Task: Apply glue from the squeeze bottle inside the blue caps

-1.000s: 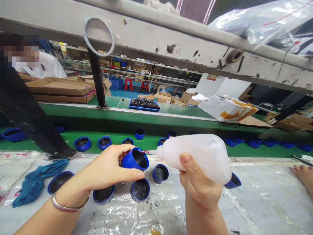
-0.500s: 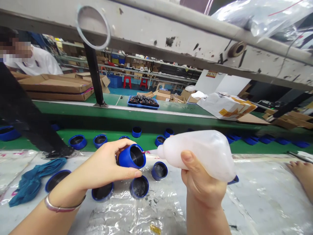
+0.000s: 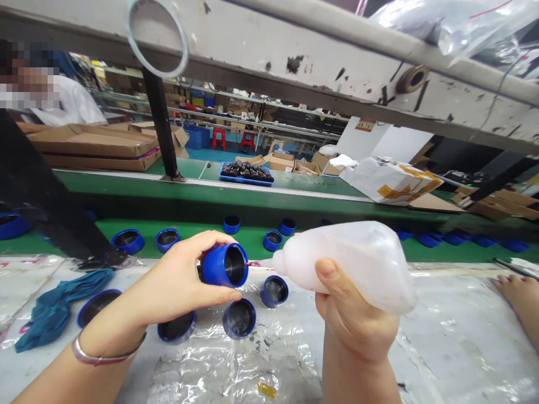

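Note:
My left hand (image 3: 172, 278) grips a blue round cup (image 3: 225, 265) with a dark inside, its open end turned up and toward the right. My right hand (image 3: 356, 325) squeezes a translucent white plastic glue bottle (image 3: 349, 266) held nearly level. The bottle's thin nozzle (image 3: 256, 263) has a reddish tip and reaches the cup's rim. Below my hands, more blue cups stand on the plastic sheet, among them one (image 3: 274, 291) and another (image 3: 239, 318). Part of a further cup (image 3: 177, 327) lies under my left wrist.
A crinkled plastic sheet (image 3: 446, 320) covers the bench, with a teal cloth (image 3: 54, 314) at left. Another person's hand (image 3: 520, 300) rests at right. Several blue cups line a green conveyor (image 3: 252, 238). A grey beam (image 3: 295, 62) crosses overhead.
The view has tilted slightly. My left hand has turned the cup and moved it a little left, with its rim now at the nozzle tip. The bottle has shifted slightly right.

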Demonstrator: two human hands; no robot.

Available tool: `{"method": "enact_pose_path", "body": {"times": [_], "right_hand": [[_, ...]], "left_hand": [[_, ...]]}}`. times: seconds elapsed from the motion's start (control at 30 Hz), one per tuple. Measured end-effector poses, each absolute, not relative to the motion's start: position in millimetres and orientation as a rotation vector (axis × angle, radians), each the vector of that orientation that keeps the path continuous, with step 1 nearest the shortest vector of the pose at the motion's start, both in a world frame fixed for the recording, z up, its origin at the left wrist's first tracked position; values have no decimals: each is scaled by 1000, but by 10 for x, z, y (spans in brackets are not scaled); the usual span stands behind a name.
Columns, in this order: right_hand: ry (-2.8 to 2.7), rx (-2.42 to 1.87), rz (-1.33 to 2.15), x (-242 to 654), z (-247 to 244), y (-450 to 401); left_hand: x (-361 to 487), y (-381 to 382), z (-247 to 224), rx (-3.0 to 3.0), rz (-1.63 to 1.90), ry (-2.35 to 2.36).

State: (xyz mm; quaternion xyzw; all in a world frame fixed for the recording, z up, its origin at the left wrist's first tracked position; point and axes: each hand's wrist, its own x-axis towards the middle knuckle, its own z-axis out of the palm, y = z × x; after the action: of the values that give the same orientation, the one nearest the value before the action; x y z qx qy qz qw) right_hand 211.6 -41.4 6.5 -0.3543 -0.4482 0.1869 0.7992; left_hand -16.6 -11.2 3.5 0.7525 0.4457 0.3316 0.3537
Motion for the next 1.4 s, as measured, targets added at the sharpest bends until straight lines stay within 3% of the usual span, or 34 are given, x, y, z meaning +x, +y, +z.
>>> {"method": "enact_pose_path", "body": {"times": [1.4], "right_hand": [[-950, -752, 524, 2124, 68, -523]], "left_hand": [[-126, -79, -13, 1902, 1003, 990]]}}
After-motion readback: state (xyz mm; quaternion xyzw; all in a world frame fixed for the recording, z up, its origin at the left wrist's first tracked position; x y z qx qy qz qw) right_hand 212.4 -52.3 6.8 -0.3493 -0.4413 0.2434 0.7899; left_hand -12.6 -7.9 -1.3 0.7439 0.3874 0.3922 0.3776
